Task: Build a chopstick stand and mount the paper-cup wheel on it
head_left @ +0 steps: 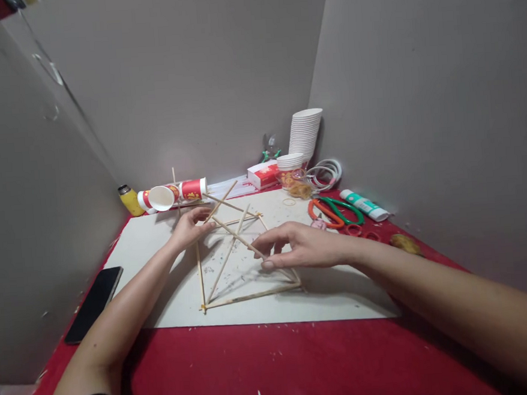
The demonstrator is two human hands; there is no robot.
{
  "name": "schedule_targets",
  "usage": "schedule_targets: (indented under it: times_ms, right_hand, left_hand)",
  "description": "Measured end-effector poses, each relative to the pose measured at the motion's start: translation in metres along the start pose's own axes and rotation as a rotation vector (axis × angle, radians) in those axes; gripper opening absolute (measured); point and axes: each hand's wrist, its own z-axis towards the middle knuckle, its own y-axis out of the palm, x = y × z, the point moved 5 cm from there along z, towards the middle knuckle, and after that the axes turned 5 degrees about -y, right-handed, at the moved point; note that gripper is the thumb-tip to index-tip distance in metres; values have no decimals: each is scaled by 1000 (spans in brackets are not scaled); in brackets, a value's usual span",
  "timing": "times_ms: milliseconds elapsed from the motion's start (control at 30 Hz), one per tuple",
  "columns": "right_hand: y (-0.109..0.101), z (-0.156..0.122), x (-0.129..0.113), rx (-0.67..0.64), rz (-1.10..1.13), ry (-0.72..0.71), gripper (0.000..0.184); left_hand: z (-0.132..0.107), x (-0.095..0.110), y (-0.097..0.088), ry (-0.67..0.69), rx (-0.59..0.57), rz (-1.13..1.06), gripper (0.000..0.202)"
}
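Note:
A square frame of thin wooden sticks (252,296), bound at its corners with what look like rubber bands, lies on a white board (163,313). Several more sticks slant up from it and cross above its middle. My left hand (192,228) is at the frame's far left, thumb and fingers closed on a slanting stick (223,201) near its lower part. My right hand (291,245) is over the frame's right side, thumb and fingers pinching the lower end of another slanting stick (237,236). The fingertips of my left hand are partly hidden behind the sticks.
Red-and-white paper cups (193,189) lie at the back left beside a yellow bottle (131,201). A phone (94,304) lies left. Stacked cups (305,134), a red box (264,174), coiled cable (325,174), scissors with green handles (348,209) and a tube (364,205) line the right.

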Motion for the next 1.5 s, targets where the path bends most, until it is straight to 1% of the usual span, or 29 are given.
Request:
schedule_targets:
  times_ms: [100, 167, 233, 300, 367, 433, 467, 533, 600, 667, 767, 900, 1033, 1200, 1267, 1400, 1500]
  right_hand:
    - [-9, -7, 7, -39, 30, 84, 57]
    - [-18, -12, 11, -24, 41, 137, 62]
    - [-28, -15, 15, 25, 30, 168, 59]
    - [-35, -14, 18, 74, 3, 181, 55]
    - [-38, -11, 21, 102, -11, 188, 52]
    - [-36, -6, 23, 98, 6, 195, 53]
    - [-33, -4, 24, 88, 19, 193, 54]
    - [-29, 1, 24, 72, 22, 181, 57]
    - [-27, 3, 24, 68, 4, 175, 60]
    - [-26, 4, 26, 69, -12, 181, 61]
    - [-28, 3, 31, 73, -16, 202, 59]
    - [-27, 3, 39, 65, -10, 227, 56]
    - [-22, 4, 41, 41, -11, 234, 58]
    - [-18, 2, 39, 46, -18, 273, 54]
    - [-17, 3, 38, 46, -14, 264, 54]
    - [-16, 5, 36, 37, -25, 252, 56]
    - [-16, 6, 34, 33, -45, 247, 55]
  left_hand:
    - [-12, -8, -10, -23, 17, 37, 49]
    - [-20, -16, -17, -54, 36, -8, 48]
    - [-25, -22, -22, -103, 70, -123, 43]
    - [-27, -28, -27, -194, 123, -296, 36]
    - [-23, -34, -31, -342, 218, -520, 25]
    - [-15, -40, -34, -490, 322, -723, 13]
    - [-8, -42, -34, -533, 355, -777, 8]
    - [6, -43, -35, -569, 396, -832, 6]
    - [18, -44, -32, -574, 421, -862, 4]
    - [26, -45, -27, -571, 444, -891, 6]
    - [30, -45, -17, -551, 478, -921, 12]
    - [34, -45, -5, -526, 530, -953, 6]
    - [43, -46, 3, -517, 565, -977, 4]
    - [51, -48, 3, -506, 602, -985, 8]
    - [51, -47, 2, -501, 612, -986, 10]
    - [50, -43, -1, -505, 625, -1000, 4]
    - [48, -40, -7, -510, 633, -1021, 10]
